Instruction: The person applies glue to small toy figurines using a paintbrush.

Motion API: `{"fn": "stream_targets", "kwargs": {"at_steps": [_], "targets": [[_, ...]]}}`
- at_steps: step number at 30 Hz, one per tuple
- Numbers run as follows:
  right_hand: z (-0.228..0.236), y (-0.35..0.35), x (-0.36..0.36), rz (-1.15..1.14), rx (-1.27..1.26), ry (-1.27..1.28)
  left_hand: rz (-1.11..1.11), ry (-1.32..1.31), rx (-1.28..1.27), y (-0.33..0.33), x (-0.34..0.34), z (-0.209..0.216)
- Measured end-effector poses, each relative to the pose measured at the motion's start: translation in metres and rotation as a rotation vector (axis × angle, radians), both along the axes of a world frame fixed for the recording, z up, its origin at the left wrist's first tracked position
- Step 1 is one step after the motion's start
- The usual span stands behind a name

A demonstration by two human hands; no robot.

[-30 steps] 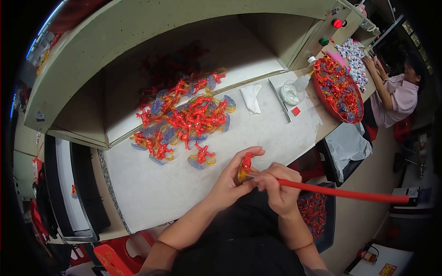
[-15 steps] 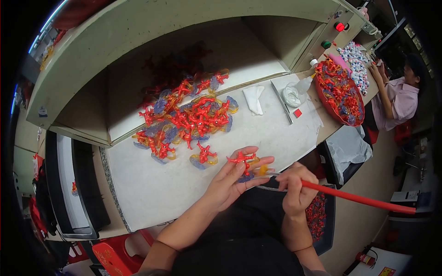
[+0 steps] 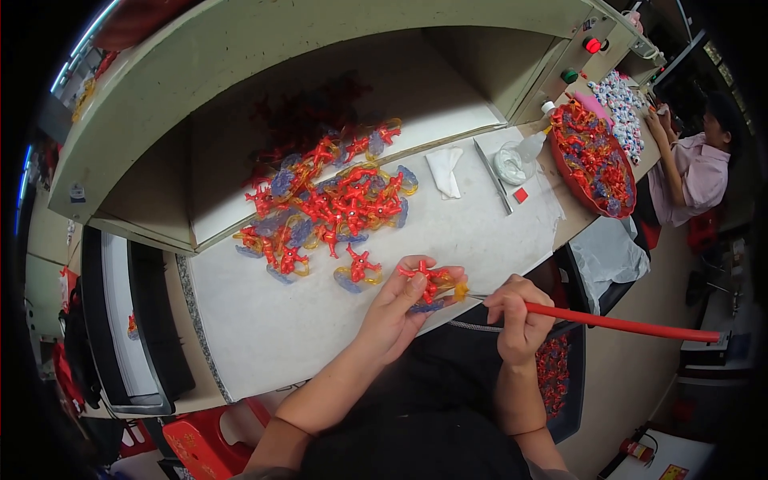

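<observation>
Head view: left hand (image 3: 392,316) grasping red figure (image 3: 432,282) over near edge of white work surface (image 3: 272,336). Right hand (image 3: 520,316) clenched round red-handled tool (image 3: 624,322), thin tip at yellow piece (image 3: 461,291) just right of figure; whether joined to figure, cannot tell. Lone figure (image 3: 360,266) just left of left hand; figure pile (image 3: 344,210) farther left. Red basin (image 3: 570,186) far right.

This looks like a factory workshop, judging by the paper-covered desk (image 3: 264,328), the heap of look-alike red figures (image 3: 344,206), the booth (image 3: 120,152) with coloured buttons (image 3: 592,46), and a co-worker (image 3: 694,172) alongside.
</observation>
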State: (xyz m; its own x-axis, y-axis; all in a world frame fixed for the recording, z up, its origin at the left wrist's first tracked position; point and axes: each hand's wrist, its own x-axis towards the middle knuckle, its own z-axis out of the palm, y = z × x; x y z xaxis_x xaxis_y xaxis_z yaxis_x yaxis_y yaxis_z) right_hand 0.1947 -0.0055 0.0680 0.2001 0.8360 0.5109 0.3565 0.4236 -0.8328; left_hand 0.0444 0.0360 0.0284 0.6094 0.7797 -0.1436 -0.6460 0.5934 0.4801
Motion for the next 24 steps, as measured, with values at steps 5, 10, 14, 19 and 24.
{"fn": "stream_targets", "kwargs": {"at_steps": [5, 10, 14, 19, 24], "targets": [[-0.003, -0.006, -0.002, -0.014, 0.068, 0.103, 0.042, 0.023, -0.092, 0.0, -0.001, -0.002], [-0.001, -0.009, -0.006, -0.004, 0.056, 0.067, 0.01, 0.04, -0.177, 0.0, 0.001, 0.0], [-0.006, 0.0, -0.022, 0.135, 0.089, -0.026, -0.094, -0.213, -0.235, 0.001, 0.001, -0.001], [0.002, -0.005, -0.009, 0.059, -0.017, -0.195, -0.134, -0.363, -0.305, 0.002, -0.002, -0.001], [-0.002, -0.001, -0.026, 0.158, 0.134, -0.126, -0.15, -0.506, -0.327, 0.003, -0.002, -0.002]]}}
